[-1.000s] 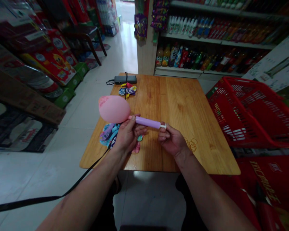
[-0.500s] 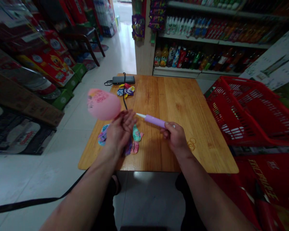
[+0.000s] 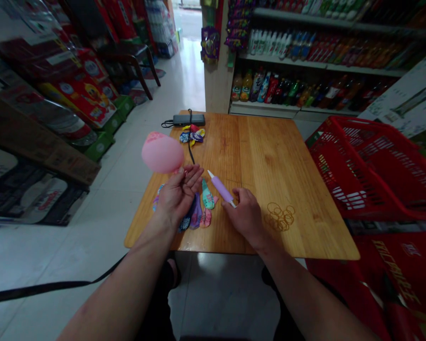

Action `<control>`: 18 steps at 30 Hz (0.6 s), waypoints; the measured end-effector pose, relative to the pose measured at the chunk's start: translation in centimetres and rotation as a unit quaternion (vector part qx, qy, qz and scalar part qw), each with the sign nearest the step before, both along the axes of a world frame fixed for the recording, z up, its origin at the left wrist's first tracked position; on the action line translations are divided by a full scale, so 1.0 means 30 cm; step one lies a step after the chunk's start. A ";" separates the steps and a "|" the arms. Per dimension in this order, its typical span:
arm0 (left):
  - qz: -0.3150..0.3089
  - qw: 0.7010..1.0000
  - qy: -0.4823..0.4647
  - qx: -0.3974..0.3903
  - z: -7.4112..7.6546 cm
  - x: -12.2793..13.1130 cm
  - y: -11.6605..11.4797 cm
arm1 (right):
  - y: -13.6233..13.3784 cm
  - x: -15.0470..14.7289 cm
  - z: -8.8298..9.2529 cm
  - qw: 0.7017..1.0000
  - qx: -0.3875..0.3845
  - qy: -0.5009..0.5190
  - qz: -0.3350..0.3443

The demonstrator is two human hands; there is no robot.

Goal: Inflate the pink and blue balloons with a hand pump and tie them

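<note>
A pink inflated balloon [image 3: 163, 154] rises above the table's left side. My left hand [image 3: 177, 194] is palm up and pinches its neck between thumb and index finger, the other fingers stretched out. Low over the table, my right hand [image 3: 246, 213] has thumb and fingers around the white rear end of a purple balloon pump [image 3: 220, 188]. The pump's white nozzle points away to the upper left, apart from the balloon. Flat balloons lie under and beside my left hand, among them a green one [image 3: 208, 196] and a purple one [image 3: 196, 211].
Loose rubber bands [image 3: 281, 218] lie on the wooden table [image 3: 262, 156] right of my right hand. At the far left edge are more flat balloons [image 3: 192, 136] and a grey box-shaped device [image 3: 189, 120] with a black strap. A red shopping basket [image 3: 341, 166] stands at the right.
My right hand has drawn back and down toward me, turning the pump to a steeper angle. The balloon has turned in my left hand. More rubber bands show.
</note>
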State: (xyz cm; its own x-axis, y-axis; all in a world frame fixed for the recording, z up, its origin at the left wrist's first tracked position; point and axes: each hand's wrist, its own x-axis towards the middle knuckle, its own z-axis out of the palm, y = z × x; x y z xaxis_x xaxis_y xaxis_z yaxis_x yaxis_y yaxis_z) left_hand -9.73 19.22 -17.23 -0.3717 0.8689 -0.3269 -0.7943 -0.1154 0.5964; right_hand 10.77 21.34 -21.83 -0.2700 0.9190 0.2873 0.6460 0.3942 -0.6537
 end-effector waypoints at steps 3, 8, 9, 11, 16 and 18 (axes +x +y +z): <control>-0.020 1.000 0.005 0.006 -0.004 -0.002 -0.016 | -0.015 -0.008 0.030 0.997 0.054 0.047 0.033; -0.060 0.998 -0.002 0.021 0.026 0.069 -0.082 | -0.098 -0.077 0.143 0.988 0.071 0.114 0.073; -0.070 0.997 -0.005 0.019 0.042 0.091 -0.101 | -0.120 -0.091 0.169 0.987 0.076 0.122 0.077; -0.085 0.996 -0.017 0.012 0.082 0.138 -0.145 | -0.164 -0.109 0.218 0.985 0.090 0.127 0.077; -0.066 0.996 -0.066 0.004 0.206 0.264 -0.288 | -0.284 -0.072 0.306 0.985 0.123 0.079 0.095; -0.060 0.994 -0.087 -0.010 0.250 0.313 -0.355 | -0.342 -0.040 0.332 0.983 0.141 0.069 0.092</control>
State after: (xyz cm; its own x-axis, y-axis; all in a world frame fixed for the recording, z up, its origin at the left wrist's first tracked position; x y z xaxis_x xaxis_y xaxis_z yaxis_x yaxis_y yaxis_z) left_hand -0.34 8.58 -9.74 -0.2025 0.8963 -0.3945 -0.8933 -0.0040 0.4495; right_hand 9.58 11.08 -11.87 -0.3647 0.7367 0.5695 0.4606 0.6742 -0.5773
